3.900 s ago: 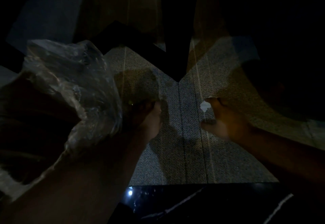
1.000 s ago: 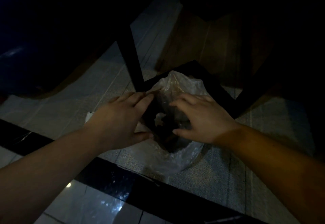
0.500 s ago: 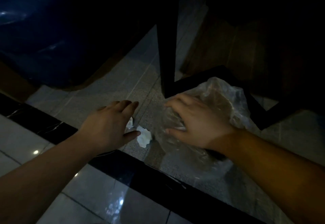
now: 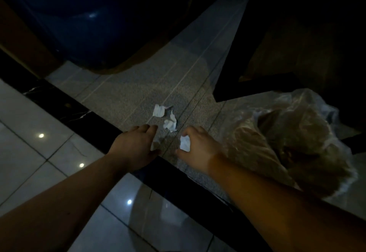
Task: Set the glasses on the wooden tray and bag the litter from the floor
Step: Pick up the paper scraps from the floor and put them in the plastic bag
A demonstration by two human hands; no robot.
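Observation:
Three crumpled white paper scraps lie on the speckled grey floor: one farthest, one in the middle, one nearest. My right hand curls around the nearest scrap, fingers and thumb on either side of it. My left hand hovers just left of the scraps, fingers spread, holding nothing. A clear plastic bag with brownish litter inside rests on the floor to the right, free of both hands. No glasses or wooden tray are in view.
A black marble strip crosses the floor under my wrists, with glossy white tiles on the near side. A big blue rounded object stands at the back left. Black furniture legs rise behind the bag.
My right hand has let go of the bag and moved left onto the nearest scrap. The left hand has slid forward beside the scraps. The view has shifted left.

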